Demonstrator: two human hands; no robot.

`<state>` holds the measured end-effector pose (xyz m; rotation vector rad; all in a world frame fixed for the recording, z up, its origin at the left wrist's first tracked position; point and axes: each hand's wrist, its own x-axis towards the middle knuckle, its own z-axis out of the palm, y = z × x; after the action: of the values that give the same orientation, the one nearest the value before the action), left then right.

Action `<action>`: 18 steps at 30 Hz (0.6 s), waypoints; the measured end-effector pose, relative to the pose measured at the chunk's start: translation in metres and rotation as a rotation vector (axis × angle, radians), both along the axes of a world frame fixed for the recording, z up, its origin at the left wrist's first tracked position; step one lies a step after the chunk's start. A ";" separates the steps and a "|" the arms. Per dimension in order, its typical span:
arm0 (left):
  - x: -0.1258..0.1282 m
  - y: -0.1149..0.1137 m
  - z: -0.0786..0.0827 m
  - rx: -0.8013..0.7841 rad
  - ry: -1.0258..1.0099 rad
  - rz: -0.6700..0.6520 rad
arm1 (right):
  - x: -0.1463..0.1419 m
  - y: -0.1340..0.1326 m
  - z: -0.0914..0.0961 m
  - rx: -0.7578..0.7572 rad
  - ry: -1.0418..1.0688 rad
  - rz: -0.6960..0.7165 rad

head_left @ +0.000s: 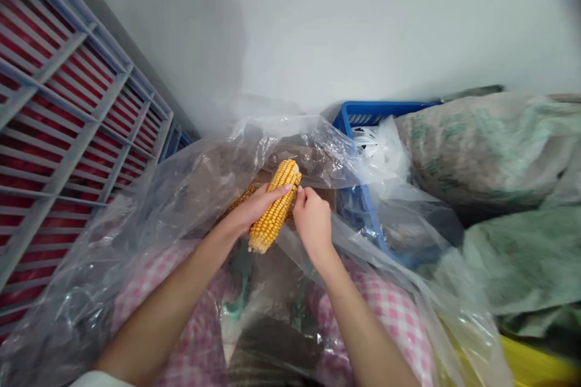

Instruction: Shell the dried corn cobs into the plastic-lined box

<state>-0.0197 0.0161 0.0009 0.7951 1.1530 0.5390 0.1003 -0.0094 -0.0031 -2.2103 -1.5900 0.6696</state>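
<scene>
Yellow corn cob: The plump, bright yellow corn cob (pixel 273 217) is at the centre of the frame, tilted, its upper end leaning right.
Left hand: The left hand (pixel 258 210) is wrapped around the cob from the left, thumb laid along its upper face.
Right hand: The right hand (pixel 313 217) has its fingers curled in, thumb and forefinger drawn together at the cob's right edge near the upper end; whether a kernel is between them, I cannot tell.
Second cob: A darker golden corn cob (pixel 239 198) lies partly hidden behind the left hand.
Plastic: A clear, crinkled plastic sheet (pixel 172 217) spreads across the middle and lower frame, over pink-and-white checked cloth (pixel 390 308).
Left side: A lavender-grey slatted plastic crate (pixel 91 133) shows red through its gaps.
Right side: A blue plastic crate (pixel 376 107) stands beside a pale woven sack with green print (pixel 476 151).
</scene>
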 end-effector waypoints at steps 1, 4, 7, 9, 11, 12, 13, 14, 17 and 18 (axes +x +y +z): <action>0.004 -0.002 -0.003 0.010 -0.014 0.027 | -0.005 -0.002 -0.002 -0.009 -0.062 -0.002; 0.011 -0.005 -0.007 0.007 -0.059 0.085 | -0.014 -0.005 -0.006 -0.002 -0.191 0.041; 0.011 -0.004 -0.006 -0.057 -0.100 0.100 | -0.010 -0.002 -0.006 0.034 -0.273 0.076; 0.007 -0.001 -0.004 -0.145 -0.098 0.081 | -0.004 0.001 -0.004 0.064 -0.291 0.095; 0.000 0.003 0.000 -0.242 -0.074 0.045 | 0.003 0.004 -0.003 0.108 -0.269 0.099; -0.003 0.005 0.002 -0.280 -0.071 0.028 | 0.006 0.005 -0.002 0.135 -0.242 0.098; -0.007 0.007 0.004 -0.304 -0.085 0.016 | 0.009 0.006 -0.002 0.163 -0.206 0.097; -0.011 0.008 0.006 -0.315 -0.122 0.009 | 0.011 0.007 -0.002 0.189 -0.164 0.097; -0.019 0.010 0.012 -0.312 -0.303 -0.010 | 0.015 0.009 -0.001 0.248 -0.016 0.096; -0.021 0.010 0.014 -0.313 -0.350 -0.021 | 0.015 0.009 0.000 0.262 0.043 0.092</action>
<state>-0.0407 0.0264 0.0152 0.4219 0.8749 0.4446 0.1155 -0.0002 -0.0031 -1.9335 -1.6615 0.4973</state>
